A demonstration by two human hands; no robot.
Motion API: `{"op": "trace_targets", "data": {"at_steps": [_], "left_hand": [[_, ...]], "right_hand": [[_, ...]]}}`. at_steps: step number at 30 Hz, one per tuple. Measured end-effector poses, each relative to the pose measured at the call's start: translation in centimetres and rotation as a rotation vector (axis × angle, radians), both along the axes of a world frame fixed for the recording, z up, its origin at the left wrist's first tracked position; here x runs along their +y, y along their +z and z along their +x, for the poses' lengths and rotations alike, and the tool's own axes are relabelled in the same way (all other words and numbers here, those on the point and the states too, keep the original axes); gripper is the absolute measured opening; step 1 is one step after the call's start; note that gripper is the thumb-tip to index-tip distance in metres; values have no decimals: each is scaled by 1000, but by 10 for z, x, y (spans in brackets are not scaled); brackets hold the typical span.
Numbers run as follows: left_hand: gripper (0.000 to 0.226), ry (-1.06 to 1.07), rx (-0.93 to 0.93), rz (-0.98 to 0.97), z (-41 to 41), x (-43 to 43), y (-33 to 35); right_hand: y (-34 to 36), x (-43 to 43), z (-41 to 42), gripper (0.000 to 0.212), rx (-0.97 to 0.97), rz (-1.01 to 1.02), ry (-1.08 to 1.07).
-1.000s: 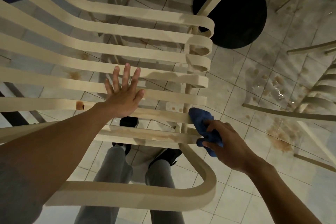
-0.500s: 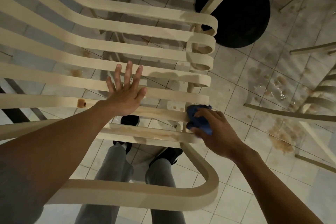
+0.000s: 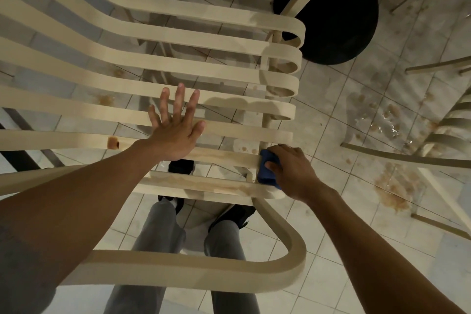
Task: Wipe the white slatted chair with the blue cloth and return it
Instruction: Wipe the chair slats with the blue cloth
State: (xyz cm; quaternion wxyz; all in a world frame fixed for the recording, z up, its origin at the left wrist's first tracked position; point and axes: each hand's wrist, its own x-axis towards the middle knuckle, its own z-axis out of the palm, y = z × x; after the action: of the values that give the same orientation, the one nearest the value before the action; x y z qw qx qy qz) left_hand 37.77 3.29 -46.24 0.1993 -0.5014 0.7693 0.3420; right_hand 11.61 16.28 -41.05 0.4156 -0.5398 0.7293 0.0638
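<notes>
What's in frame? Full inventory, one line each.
chair: 1, cream-white slatted, left and centre
cloth: 1, blue, on a near slat's right end
stain: 1, brown, on a slat at left
round base: 1, black, top right
second chair: 1, cream-white, right edge
floor: 1, pale tile, brown spills at right
shoes: 2, black, below the slats
legs: 2, grey trousers, bottom centre
left hand: 1, flat on slats
right hand: 1, grips cloth

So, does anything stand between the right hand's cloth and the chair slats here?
Nothing visible. The right hand holds the blue cloth directly against the white slatted chair, at a stained slat's right end. The left hand rests flat on slats farther left, clear of it.
</notes>
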Motion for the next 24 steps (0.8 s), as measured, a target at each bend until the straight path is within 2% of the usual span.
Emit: {"op": "trace_targets", "data": {"at_steps": [4, 9, 14, 17, 20, 24], "left_hand": [[70, 0, -5, -6, 0, 0, -1], [70, -7, 0, -15, 1, 0, -2], [69, -17, 3, -15, 3, 0, -2], [70, -11, 5, -5, 2, 0, -3], [70, -17, 9, -11, 2, 0, -2], [72, -18, 4, 1, 2, -1, -3]], "right_hand": [[-2, -9, 27, 22, 37, -20, 56], [-6, -14, 47, 27, 34, -29, 98], [-6, 3, 9, 29, -3, -22, 43], [-7, 9, -14, 21, -33, 21, 0], [-7, 1, -3, 16, 29, 34, 42], [-7, -7, 43, 29, 195, -32, 137]]}}
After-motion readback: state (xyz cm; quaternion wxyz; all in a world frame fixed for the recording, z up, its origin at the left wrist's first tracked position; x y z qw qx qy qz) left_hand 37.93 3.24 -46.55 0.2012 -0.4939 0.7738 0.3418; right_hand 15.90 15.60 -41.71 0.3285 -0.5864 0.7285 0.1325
